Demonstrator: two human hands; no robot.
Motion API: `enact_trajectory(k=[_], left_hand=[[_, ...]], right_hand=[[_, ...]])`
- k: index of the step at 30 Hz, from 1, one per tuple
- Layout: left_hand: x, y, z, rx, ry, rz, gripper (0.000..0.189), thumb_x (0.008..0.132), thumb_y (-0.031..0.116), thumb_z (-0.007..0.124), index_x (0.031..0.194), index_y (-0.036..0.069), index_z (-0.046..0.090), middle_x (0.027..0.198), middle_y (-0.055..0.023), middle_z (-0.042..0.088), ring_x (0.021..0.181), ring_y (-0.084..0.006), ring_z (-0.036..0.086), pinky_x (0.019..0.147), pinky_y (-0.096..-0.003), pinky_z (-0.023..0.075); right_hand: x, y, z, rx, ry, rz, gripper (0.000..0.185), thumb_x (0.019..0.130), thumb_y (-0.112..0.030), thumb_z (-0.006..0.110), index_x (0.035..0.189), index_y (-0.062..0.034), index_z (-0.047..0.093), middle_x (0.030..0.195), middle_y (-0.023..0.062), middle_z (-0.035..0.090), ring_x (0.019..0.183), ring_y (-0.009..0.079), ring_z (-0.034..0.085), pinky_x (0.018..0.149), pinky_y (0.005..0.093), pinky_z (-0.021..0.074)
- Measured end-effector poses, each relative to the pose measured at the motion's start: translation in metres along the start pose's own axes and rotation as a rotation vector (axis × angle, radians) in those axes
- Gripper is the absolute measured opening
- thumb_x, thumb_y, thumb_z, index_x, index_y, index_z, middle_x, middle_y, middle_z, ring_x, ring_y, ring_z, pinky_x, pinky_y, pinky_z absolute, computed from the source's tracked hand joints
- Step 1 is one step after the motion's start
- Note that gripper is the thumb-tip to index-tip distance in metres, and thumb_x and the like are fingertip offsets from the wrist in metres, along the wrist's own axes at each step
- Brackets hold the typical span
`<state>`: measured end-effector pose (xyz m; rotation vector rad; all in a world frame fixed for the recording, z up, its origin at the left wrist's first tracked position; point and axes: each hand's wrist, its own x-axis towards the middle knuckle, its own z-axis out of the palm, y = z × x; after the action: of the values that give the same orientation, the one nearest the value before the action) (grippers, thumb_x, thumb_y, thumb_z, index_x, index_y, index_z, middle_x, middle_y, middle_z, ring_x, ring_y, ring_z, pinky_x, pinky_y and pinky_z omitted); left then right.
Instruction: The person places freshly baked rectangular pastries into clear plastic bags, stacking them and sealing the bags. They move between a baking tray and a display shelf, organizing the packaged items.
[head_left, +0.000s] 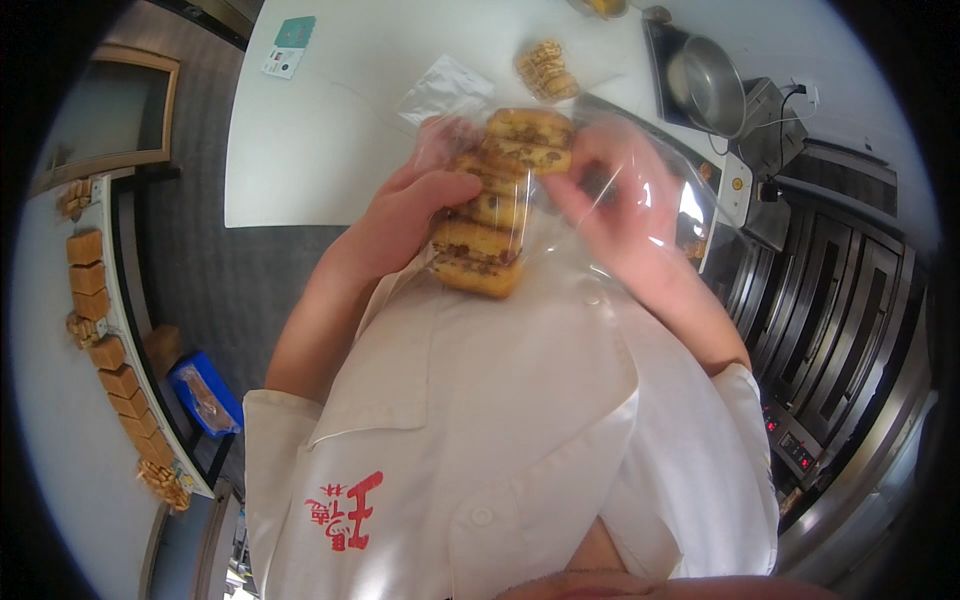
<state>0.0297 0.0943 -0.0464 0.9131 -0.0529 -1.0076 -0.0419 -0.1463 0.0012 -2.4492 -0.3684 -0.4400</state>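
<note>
A clear plastic bag (544, 214) hangs in front of my chest, holding a stack of several golden baked pieces (487, 214) with dark bits like raisins or nuts. My left hand (409, 206) grips the stack through the film, thumb across its near face and fingers behind. On the other side, my right hand (619, 184) appears to be inside the wide bag, with film reaching over the wrist. Its fingers close on the upper baked pieces (529, 142); the fingertips are partly hidden by glare and the pieces.
The white table (315, 157) carries a flat clear packet (448, 88), another bag of baked goods (547, 69) and cards (289, 46). A metal pan (709, 86) stands at the right, above deck ovens (832, 322). Bread loaves (120, 381) line a left shelf; a blue crate (206, 394) sits nearby.
</note>
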Motion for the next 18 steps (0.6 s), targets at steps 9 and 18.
enact_trajectory(k=[9,18], left_hand=[[-0.002,-0.001,0.005,-0.073,-0.014,0.127,0.072,0.102,0.018,0.055,0.167,0.006,0.026,0.156,-0.0172,0.051,0.138,-0.0260,0.057,0.113,-0.0413,0.0529],[0.000,-0.003,0.011,-0.180,0.062,0.222,0.062,0.112,0.030,0.057,0.162,0.000,0.036,0.146,-0.0191,0.061,0.128,-0.0263,0.068,0.103,-0.0395,0.0610]], right_hand=[[0.001,-0.009,-0.013,-0.007,-0.076,-0.147,0.047,0.089,-0.002,0.086,0.132,-0.0008,0.069,0.121,0.0170,0.066,0.101,0.0353,0.074,0.084,0.0421,0.0624],[-0.010,-0.007,-0.014,0.217,-0.116,0.040,0.054,0.089,0.010,0.076,0.142,0.0036,0.068,0.145,0.0199,0.056,0.131,0.0364,0.062,0.108,0.0444,0.0560]])
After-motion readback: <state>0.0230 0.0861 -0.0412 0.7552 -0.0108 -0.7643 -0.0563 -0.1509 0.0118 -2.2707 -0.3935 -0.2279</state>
